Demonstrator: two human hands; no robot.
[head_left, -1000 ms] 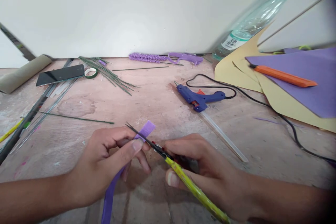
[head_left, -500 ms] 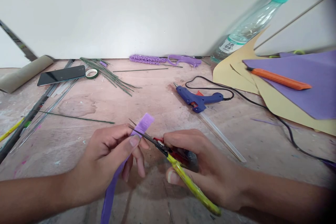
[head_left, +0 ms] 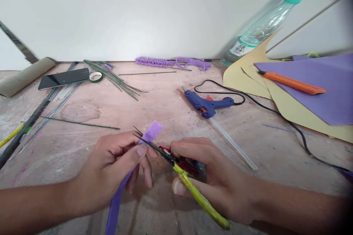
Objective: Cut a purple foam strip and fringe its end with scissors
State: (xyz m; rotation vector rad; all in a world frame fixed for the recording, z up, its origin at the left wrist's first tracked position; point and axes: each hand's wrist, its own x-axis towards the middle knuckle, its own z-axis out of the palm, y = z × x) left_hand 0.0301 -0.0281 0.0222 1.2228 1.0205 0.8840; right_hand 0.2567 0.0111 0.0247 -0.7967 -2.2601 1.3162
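Between thumb and fingers, my left hand (head_left: 121, 165) pinches a purple strip (head_left: 151, 132) near its upper end. The strip's long tail hangs below that hand toward the bottom edge. My right hand (head_left: 209, 176) is closed around the handles of a pair of scissors (head_left: 179, 169), one of them yellow. Their slim dark blades are slightly apart and cross the strip just above my left thumb. One blade lies over the strip; the part of the other behind it is hidden.
Beyond my hands lie a blue glue gun (head_left: 206, 102) with a clear stick, green wires (head_left: 116, 79), tape (head_left: 96, 77), a phone (head_left: 64, 78) and a fuzzy purple stem (head_left: 154, 62). At right, an orange cutter (head_left: 292, 82) rests on purple sheets (head_left: 325, 106) near a leaning bottle (head_left: 264, 29).
The scissor blades have shifted slightly left along with my right hand. The strip's free end is tilted a little more to the right. Both grips are the same.
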